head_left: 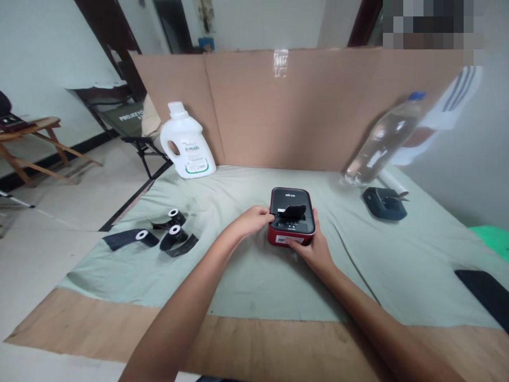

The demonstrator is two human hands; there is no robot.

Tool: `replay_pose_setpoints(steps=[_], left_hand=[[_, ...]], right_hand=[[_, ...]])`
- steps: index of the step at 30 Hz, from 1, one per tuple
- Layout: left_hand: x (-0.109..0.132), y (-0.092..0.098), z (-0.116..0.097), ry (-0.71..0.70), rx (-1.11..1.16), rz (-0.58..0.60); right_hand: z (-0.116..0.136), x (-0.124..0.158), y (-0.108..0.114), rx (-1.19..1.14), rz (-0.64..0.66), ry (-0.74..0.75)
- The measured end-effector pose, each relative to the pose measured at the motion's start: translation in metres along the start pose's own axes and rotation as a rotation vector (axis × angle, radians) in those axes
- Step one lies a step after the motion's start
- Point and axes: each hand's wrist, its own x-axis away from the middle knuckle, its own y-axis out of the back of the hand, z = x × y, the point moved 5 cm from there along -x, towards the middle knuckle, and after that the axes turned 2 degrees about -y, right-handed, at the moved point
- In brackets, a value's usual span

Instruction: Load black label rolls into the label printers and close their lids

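Observation:
A small red and black thermal printer (292, 196) rests on the cloth in front of me. From the slot in its top sticks a short strip of black paper (294, 212). My right hand (316, 249) wraps around its right side, with the thumb on the labelled front face. On the left edge, by the seam of the lid, the curled fingers of my left hand (254, 220) pinch the printer; the fingertips are partly hidden. Several black paper rolls (148, 237) with white cores lie to the left, their ends partly unrolled.
A white detergent bottle (193, 146) stands at the back left and a clear water bottle (384, 140) leans at the back right, before a cardboard screen (278, 116). Near it sit a dark device (384, 204) and, at the right edge, a black flat object (483, 294). Someone is behind the screen.

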Motion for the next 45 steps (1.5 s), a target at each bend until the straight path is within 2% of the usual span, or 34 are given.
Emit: replay_pose_setpoints(steps=[8,12,20,24,26,27,30,32,36,42,45], left_hand=[[0.0,0.005,-0.012,0.163,-0.061,0.08],[0.0,0.004,-0.008,0.187,-0.05,0.077],[0.007,0.009,-0.007,-0.072,-0.116,0.032],[-0.005,0.031,-0.018,-0.14,-0.306,-0.177],[-0.016,0.034,-0.027,-0.204,-0.398,-0.215],[-0.023,0.031,-0.032,-0.241,-0.416,-0.162],[-0.037,0.01,-0.04,-0.342,-0.397,0.16],[-0.042,-0.003,-0.045,-0.381,-0.414,0.306],[-0.053,-0.016,-0.053,-0.413,-0.574,0.324],[-0.072,-0.032,-0.059,-0.142,-1.002,0.382],[-0.073,-0.038,-0.065,-0.078,-1.092,0.398]], right_hand=[[-0.001,-0.001,0.0,-0.003,-0.001,0.008],[0.001,-0.001,0.0,-0.005,0.005,0.01],[0.005,-0.002,0.0,-0.056,0.017,0.089],[0.007,-0.004,0.001,-0.069,0.024,0.131],[0.006,-0.004,0.001,-0.066,0.028,0.138],[0.005,-0.004,0.001,-0.062,0.027,0.133],[0.001,-0.004,0.001,-0.045,0.032,0.103],[-0.001,-0.004,0.001,-0.035,0.033,0.105],[-0.002,-0.003,0.002,-0.022,0.028,0.154],[-0.004,-0.003,0.003,0.005,0.027,0.131],[-0.004,-0.003,0.003,-0.005,0.027,0.12]])
